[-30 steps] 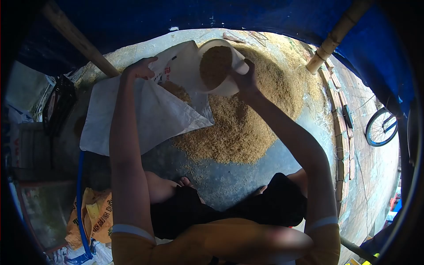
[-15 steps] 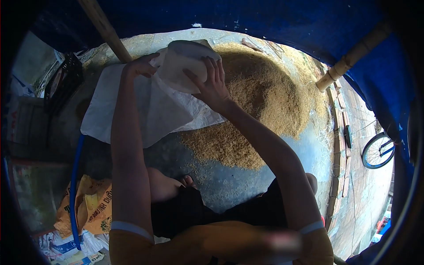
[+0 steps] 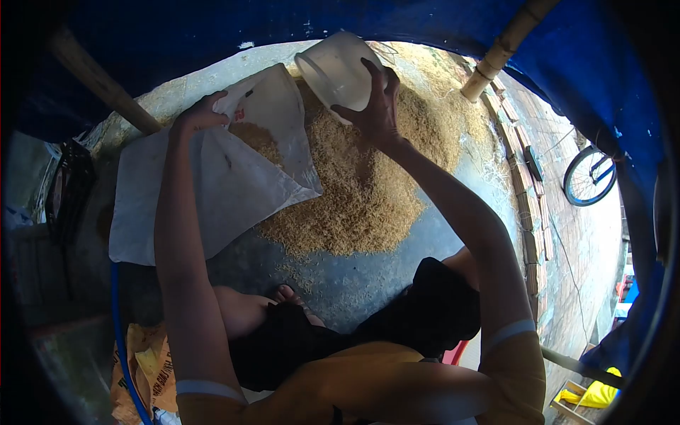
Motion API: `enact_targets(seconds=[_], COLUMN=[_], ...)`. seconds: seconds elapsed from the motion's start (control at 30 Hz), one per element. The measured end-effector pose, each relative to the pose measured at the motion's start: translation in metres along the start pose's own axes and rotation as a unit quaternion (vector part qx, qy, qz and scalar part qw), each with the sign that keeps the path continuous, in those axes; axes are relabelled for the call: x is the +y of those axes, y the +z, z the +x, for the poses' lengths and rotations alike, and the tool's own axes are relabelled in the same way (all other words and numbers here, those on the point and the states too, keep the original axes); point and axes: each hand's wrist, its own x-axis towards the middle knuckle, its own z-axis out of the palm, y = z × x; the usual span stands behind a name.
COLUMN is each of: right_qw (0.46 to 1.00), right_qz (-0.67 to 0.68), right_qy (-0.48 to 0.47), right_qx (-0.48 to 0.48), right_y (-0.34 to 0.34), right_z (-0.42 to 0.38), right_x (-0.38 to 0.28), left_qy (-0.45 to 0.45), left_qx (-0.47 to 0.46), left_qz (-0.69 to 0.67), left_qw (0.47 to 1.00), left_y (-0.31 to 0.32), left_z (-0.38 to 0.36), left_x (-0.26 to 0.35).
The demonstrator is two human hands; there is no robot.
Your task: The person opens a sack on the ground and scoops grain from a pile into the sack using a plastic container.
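My left hand [image 3: 203,113] grips the rim of a white woven sack [image 3: 191,188], which lies to the left with its mouth held apart. Some grain [image 3: 258,142] shows inside the mouth. In my right hand [image 3: 377,106] is a translucent plastic tub [image 3: 343,67], tilted with its opening to the left. The tub is apart from the sack, over the far side of a heap of husky golden grain [image 3: 354,205] on the concrete floor. Its inside looks empty as far as I can see.
Bamboo poles [image 3: 506,49] prop a blue tarp [image 3: 397,21] overhead. A row of bricks [image 3: 520,177] edges the floor at right, with a bicycle wheel [image 3: 590,176] beyond. At left are a dark crate [image 3: 69,180], a blue hose [image 3: 119,333] and an orange printed bag [image 3: 145,365].
The tub has moved right, from over the sack's mouth to over the grain heap. The sack's mouth and the grain inside now show. My left hand still holds the sack.
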Motion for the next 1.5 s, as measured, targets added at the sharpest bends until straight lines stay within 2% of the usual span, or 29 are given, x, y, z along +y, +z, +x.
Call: enact_targets(seconds=[0.1, 0.17, 0.2, 0.23, 0.3, 0.33, 0.4, 0.47, 0.53, 0.57, 0.63, 0.67, 0.73, 0.87, 0.93, 1.1, 1.17, 1.23, 1.4, 1.5], right_qw=[0.994, 0.987, 0.977, 0.975, 0.944, 0.942, 0.897, 0.886, 0.875, 0.867, 0.856, 0.849, 0.838, 0.824, 0.814, 0.795, 0.802, 0.808, 0.817, 0.801], right_qz=[-0.102, -0.136, -0.170, -0.173, -0.212, -0.214, -0.264, -0.268, -0.271, -0.287, -0.303, -0.309, -0.311, -0.283, -0.284, -0.270, -0.283, -0.256, -0.236, -0.189], right_qy=[0.022, 0.077, 0.123, 0.128, 0.248, 0.256, 0.354, 0.378, 0.401, 0.407, 0.418, 0.427, 0.445, 0.490, 0.506, 0.543, 0.525, 0.529, 0.521, 0.555], right_qx=[0.021, 0.039, 0.046, 0.051, 0.046, 0.050, 0.027, 0.007, -0.011, -0.018, -0.020, -0.032, -0.046, -0.020, -0.013, 0.000, -0.026, -0.037, -0.067, -0.120], right_y=[-0.036, -0.059, -0.067, -0.074, -0.086, -0.093, -0.106, -0.118, -0.124, -0.126, -0.132, -0.134, -0.138, -0.136, -0.133, -0.119, -0.114, -0.108, -0.086, -0.083], right_z=[-0.017, -0.037, -0.048, -0.060, -0.083, -0.089, -0.097, -0.108, -0.116, -0.118, -0.123, -0.125, -0.126, -0.132, -0.132, -0.127, -0.121, -0.114, -0.110, -0.106], right_x=[0.069, 0.106, 0.126, 0.146, 0.179, 0.187, 0.203, 0.215, 0.226, 0.231, 0.238, 0.239, 0.239, 0.253, 0.261, 0.268, 0.259, 0.247, 0.227, 0.203], left_qy=[0.015, 0.028, 0.036, 0.039, 0.045, 0.053, 0.086, 0.116, 0.188, 0.194, 0.188, 0.195, 0.086, 0.098, 0.064, 0.100, 0.103, 0.116, 0.104, 0.093], left_qx=[-0.019, -0.032, -0.034, -0.044, -0.064, -0.066, -0.078, -0.090, -0.148, -0.149, -0.227, -0.228, -0.292, -0.268, -0.283, -0.263, -0.261, -0.216, -0.206, -0.200], left_qz=[0.035, 0.125, 0.127, 0.140, 0.167, 0.180, 0.192, 0.204, 0.149, 0.153, 0.122, 0.127, 0.133, 0.178, 0.235, 0.200, 0.194, 0.209, 0.235, 0.243], left_qw=[0.999, 0.991, 0.991, 0.988, 0.983, 0.980, 0.975, 0.968, 0.959, 0.957, 0.948, 0.946, 0.943, 0.942, 0.928, 0.939, 0.940, 0.947, 0.944, 0.944], left_y=[0.011, 0.021, 0.026, 0.032, 0.043, 0.052, 0.074, 0.100, 0.126, 0.140, 0.165, 0.174, 0.188, 0.214, 0.217, 0.216, 0.217, 0.222, 0.220, 0.220], left_z=[0.010, 0.016, 0.017, 0.016, 0.014, 0.015, 0.018, 0.021, 0.027, 0.030, 0.035, 0.036, 0.037, 0.035, 0.031, 0.026, 0.023, 0.024, 0.021, 0.020], left_x=[0.041, 0.070, 0.086, 0.102, 0.132, 0.143, 0.166, 0.183, 0.195, 0.197, 0.201, 0.202, 0.199, 0.192, 0.199, 0.192, 0.188, 0.183, 0.189, 0.191])
